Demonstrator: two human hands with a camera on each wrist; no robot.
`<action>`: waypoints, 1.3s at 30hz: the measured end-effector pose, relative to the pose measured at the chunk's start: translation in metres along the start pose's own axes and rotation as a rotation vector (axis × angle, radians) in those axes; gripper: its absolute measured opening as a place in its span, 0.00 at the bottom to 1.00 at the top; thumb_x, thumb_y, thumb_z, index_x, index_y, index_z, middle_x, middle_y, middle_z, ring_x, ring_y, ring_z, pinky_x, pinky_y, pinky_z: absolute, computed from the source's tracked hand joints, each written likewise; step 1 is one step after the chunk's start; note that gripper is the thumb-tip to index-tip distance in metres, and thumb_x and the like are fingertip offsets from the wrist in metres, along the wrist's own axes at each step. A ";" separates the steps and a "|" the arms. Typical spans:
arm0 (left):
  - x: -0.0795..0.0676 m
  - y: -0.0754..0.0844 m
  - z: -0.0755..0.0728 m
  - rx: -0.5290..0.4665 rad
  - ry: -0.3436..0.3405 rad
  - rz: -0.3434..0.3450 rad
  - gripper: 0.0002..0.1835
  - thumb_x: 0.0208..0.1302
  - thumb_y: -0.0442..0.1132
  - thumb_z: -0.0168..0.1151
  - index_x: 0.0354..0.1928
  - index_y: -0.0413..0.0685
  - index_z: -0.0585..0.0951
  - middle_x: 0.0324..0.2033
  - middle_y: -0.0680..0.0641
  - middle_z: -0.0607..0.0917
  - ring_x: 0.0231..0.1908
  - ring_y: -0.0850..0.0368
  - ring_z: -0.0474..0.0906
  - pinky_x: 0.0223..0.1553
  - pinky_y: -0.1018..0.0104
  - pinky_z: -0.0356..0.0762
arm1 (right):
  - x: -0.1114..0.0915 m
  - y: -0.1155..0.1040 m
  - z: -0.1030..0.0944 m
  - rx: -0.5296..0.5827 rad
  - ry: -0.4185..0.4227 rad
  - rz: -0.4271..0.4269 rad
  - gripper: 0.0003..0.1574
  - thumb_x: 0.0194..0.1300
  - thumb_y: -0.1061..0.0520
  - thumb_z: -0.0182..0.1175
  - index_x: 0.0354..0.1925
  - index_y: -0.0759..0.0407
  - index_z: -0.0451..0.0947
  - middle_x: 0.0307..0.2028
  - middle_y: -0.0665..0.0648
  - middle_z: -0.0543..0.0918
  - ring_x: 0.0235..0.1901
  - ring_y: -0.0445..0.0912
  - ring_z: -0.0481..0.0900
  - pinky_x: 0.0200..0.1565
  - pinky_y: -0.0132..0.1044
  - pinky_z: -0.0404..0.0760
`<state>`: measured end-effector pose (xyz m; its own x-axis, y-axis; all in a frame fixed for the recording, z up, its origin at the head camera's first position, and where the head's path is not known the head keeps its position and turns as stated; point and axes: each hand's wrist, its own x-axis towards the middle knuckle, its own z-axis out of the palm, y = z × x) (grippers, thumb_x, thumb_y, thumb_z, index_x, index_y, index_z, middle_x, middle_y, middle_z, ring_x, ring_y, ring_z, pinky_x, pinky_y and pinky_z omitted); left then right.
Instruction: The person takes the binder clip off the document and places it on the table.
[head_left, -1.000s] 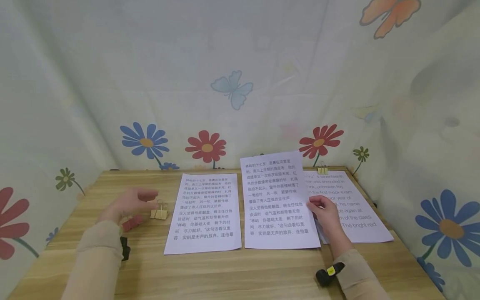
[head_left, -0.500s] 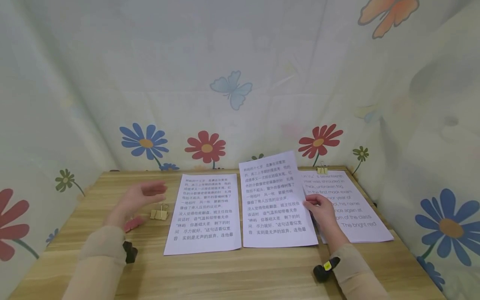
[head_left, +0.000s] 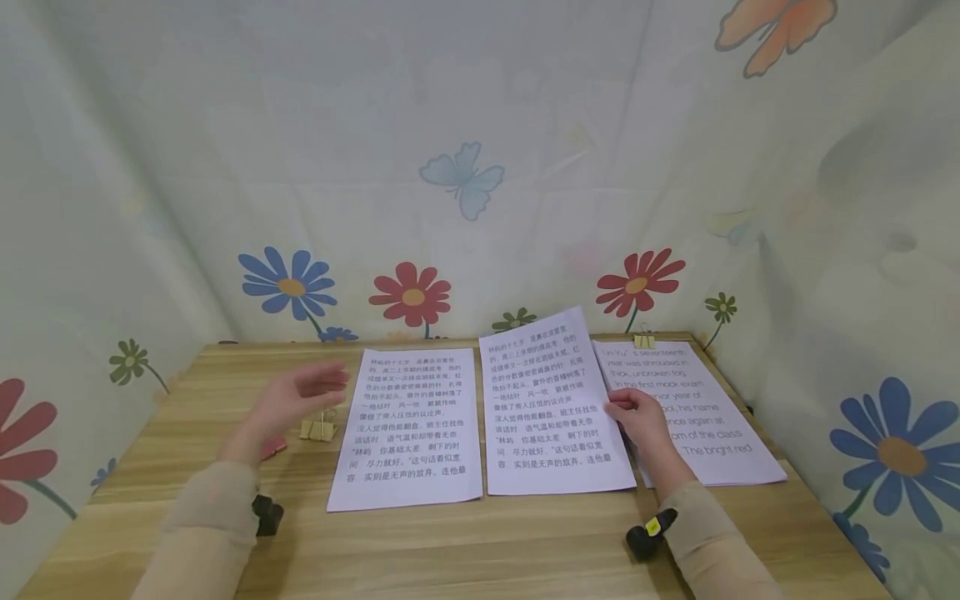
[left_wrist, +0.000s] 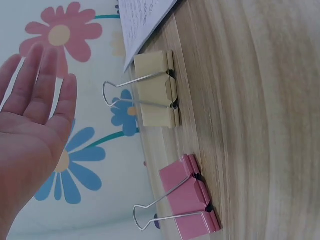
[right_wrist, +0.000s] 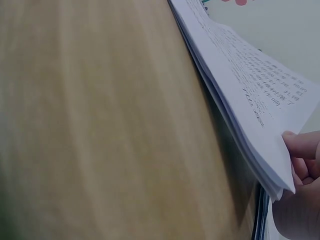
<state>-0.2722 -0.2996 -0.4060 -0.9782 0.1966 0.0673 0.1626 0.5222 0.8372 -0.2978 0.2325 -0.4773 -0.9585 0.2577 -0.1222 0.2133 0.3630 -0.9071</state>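
My right hand pinches the right edge of the middle stack of printed paper, thumb on top. In the right wrist view several sheets show layered at that edge, raised off the wooden table, and the far corner bends up. My left hand hovers with fingers extended and holds nothing. Below it stand a cream binder clip and a pink binder clip, both with wire handles up. In the head view the pink binder clip is partly hidden by the left wrist.
Another printed sheet lies flat left of the middle stack. On the right, a stack with English text has a cream binder clip on its top edge, and the middle stack overlaps its left side. A flowered cloth rises behind the table.
My left hand has moved right and slightly away from me, off the pink clip and past the cream one. The middle stack has shifted slightly left, its top right corner leaning further left.
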 end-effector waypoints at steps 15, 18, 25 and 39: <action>-0.004 0.009 0.018 0.003 -0.036 0.067 0.33 0.63 0.50 0.70 0.68 0.50 0.73 0.57 0.43 0.81 0.57 0.45 0.77 0.52 0.70 0.76 | 0.002 0.000 0.001 0.001 -0.014 -0.006 0.16 0.65 0.64 0.63 0.51 0.66 0.78 0.42 0.61 0.80 0.39 0.48 0.78 0.37 0.29 0.78; -0.005 0.008 0.023 -0.002 -0.041 0.069 0.32 0.62 0.48 0.70 0.68 0.51 0.73 0.57 0.43 0.82 0.58 0.44 0.77 0.51 0.73 0.76 | 0.002 -0.001 0.001 0.006 -0.018 0.010 0.16 0.65 0.64 0.63 0.52 0.65 0.77 0.43 0.61 0.80 0.40 0.49 0.78 0.39 0.30 0.78; -0.005 0.010 0.032 0.004 -0.060 0.089 0.32 0.62 0.48 0.71 0.67 0.51 0.74 0.57 0.44 0.82 0.57 0.45 0.78 0.53 0.66 0.77 | 0.004 0.000 0.000 0.022 -0.033 0.033 0.18 0.66 0.63 0.63 0.53 0.65 0.77 0.44 0.61 0.80 0.40 0.49 0.78 0.39 0.31 0.79; -0.001 0.015 0.049 0.019 -0.100 0.170 0.29 0.62 0.46 0.71 0.65 0.49 0.77 0.54 0.45 0.84 0.54 0.48 0.79 0.58 0.48 0.75 | 0.005 0.000 0.000 0.021 -0.046 0.064 0.22 0.69 0.59 0.62 0.59 0.62 0.76 0.48 0.62 0.81 0.42 0.49 0.80 0.41 0.34 0.80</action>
<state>-0.2624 -0.2512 -0.4201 -0.9188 0.3645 0.1514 0.3275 0.4899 0.8079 -0.3029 0.2339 -0.4779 -0.9507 0.2383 -0.1983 0.2710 0.3284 -0.9048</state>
